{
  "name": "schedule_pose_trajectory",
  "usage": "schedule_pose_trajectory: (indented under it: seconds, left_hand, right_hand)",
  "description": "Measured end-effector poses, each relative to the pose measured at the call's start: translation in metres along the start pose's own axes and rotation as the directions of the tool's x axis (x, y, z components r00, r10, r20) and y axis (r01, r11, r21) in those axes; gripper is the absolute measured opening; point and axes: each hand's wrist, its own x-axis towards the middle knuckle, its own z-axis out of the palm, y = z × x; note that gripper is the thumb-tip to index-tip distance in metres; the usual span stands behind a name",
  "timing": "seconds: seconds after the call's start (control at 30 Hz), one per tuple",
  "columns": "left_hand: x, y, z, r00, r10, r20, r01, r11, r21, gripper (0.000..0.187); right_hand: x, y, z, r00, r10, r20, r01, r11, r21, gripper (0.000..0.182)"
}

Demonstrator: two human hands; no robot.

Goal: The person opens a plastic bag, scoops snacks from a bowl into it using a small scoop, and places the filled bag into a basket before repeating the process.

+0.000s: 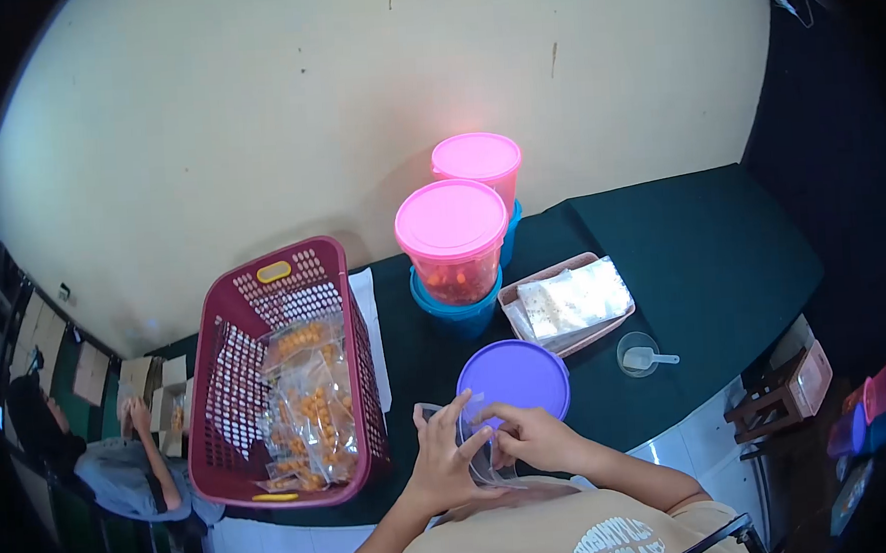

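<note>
Close in front of my body, a clear plastic bag is held up between my two hands. My left hand has its fingers curled around the left side of the bag. The curled fingers of my right hand pinch the bag at its upper right edge. Just beyond the hands sits a tub with a purple lid, partly overlapped by the right hand. Any contents of the bag are hidden by the fingers.
A maroon basket with several snack packets stands left. Behind are stacked pink-lidded tubs. A tray holds plastic bags; a cup with a scoop is right. Another person works far left.
</note>
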Motion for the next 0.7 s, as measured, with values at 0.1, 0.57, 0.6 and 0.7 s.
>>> schedule_pose_trajectory:
  seconds: [0.1, 0.57, 0.6, 0.7]
  left_hand:
    - [-0.002, -0.01, -0.004, 1.0, 0.016, 0.004, -0.016, 0.999, -0.045, 0.11]
    - [-0.044, -0.039, -0.008, 0.979, -0.094, -0.178, 0.075, 0.991, -0.111, 0.109]
    - [-0.049, -0.039, -0.007, 0.975, -0.103, -0.195, 0.083, 0.991, -0.107, 0.109]
    - [-0.056, -0.037, -0.006, 0.971, -0.165, -0.174, 0.152, 0.985, -0.086, 0.106]
  right_hand:
    - [0.001, -0.005, 0.002, 1.0, 0.019, -0.007, -0.02, 0.995, -0.099, 0.033]
    - [-0.003, 0.093, 0.0, 0.918, -0.342, -0.2, 0.067, 0.631, -0.773, 0.036]
    - [-0.005, 0.102, 0.003, 0.924, -0.342, -0.17, 0.047, 0.542, -0.839, 0.035]
    - [-0.006, 0.119, 0.007, 0.915, -0.383, -0.128, 0.076, 0.474, -0.877, 0.027]
